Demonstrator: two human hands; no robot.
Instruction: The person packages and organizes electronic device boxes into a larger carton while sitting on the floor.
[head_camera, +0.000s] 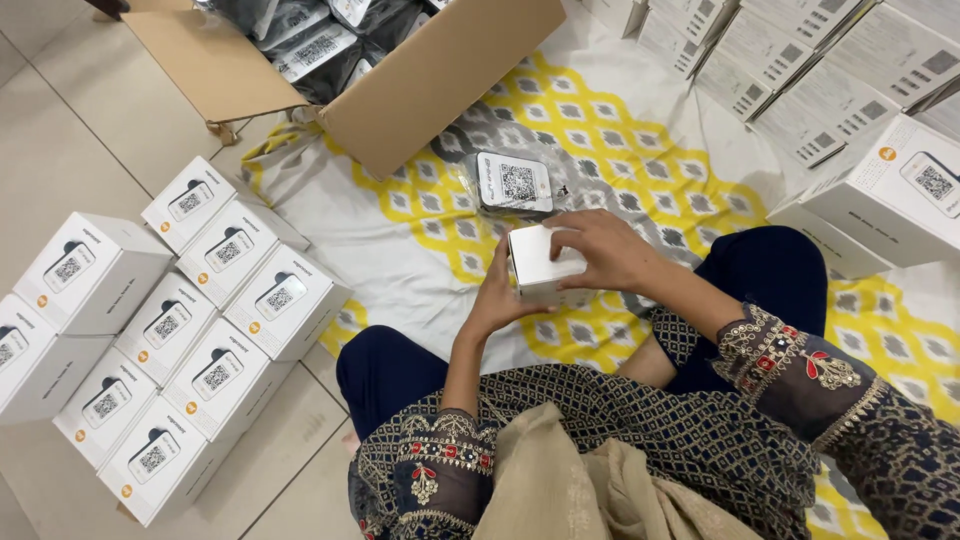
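Two hands close on one small white cardboard box (541, 262) just right of the frame's centre, held above our lap and the patterned cloth. Our left hand (497, 292) cups it from the lower left, fingers curled up along its left face; our right hand (603, 247) lies over its top right edge, fingers bent down onto the lid. Both hands are gripping the box, neither is free. The box sits squarely between them, its longer side running roughly left to right across the frame, and both hands are equally close, since both touch it.

Just above the box, near but apart from it, a dark plastic-wrapped device with a white printed label (512, 184) lies on the yellow, grey and white patterned cloth (620, 150) spread over the floor. Beyond that, in the upper middle, an open brown cardboard carton (440, 85) holds more dark wrapped packs (310, 45). At the left of the frame a cluster of closed white printed boxes (200, 320) stands on the pale tiled floor (70, 140). In the upper right, another stack of white boxes (840, 90) rests at the cloth's edge.
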